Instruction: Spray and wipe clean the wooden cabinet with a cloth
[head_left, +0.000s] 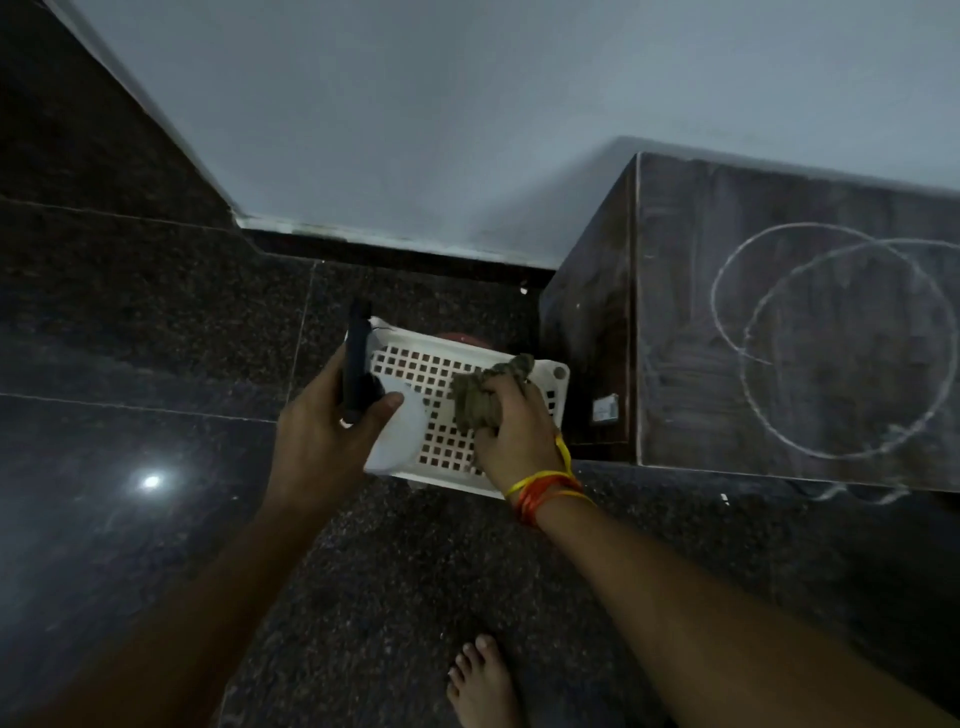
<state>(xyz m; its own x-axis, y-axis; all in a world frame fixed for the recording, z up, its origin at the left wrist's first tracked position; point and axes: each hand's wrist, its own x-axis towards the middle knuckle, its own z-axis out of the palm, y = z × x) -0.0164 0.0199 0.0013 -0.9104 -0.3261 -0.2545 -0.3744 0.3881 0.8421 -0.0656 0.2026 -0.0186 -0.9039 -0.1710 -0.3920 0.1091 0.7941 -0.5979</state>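
At the far left a dark polished floor (130, 322) of speckled stone runs under you, with a bright spot of light reflected on it near the left edge, and a pale wall (415, 104) rises beyond it. Your left hand (327, 431) is wrapped around a spray bottle (358, 364), its dark nozzle head pointing away from you and its pale body tucked low under your thumb; fingers curl round the neck, so the hand is grasping it firmly. Just right of that hand sits a white plastic basket (415, 364) with a grid of square holes, standing on the floor between you and the wall, with something reddish showing behind its far rim that you cannot make out clearly. Your right hand (514, 421) hovers over the basket's right part and clutches a crumpled, olive-brown cloth (483, 389), fingers bunched tight around it. Yellow and orange threads (545, 486) circle that wrist. Further right stands the wooden cabinet (779, 322), dark brown, just beside the basket and against the wall; its top faces you and carries a dusty film with two overlapping pale rings (831, 338) traced on it. A small sticker (607, 406) shows on its left side. Near the bottom, a bare foot (480, 686) rests on the floor.
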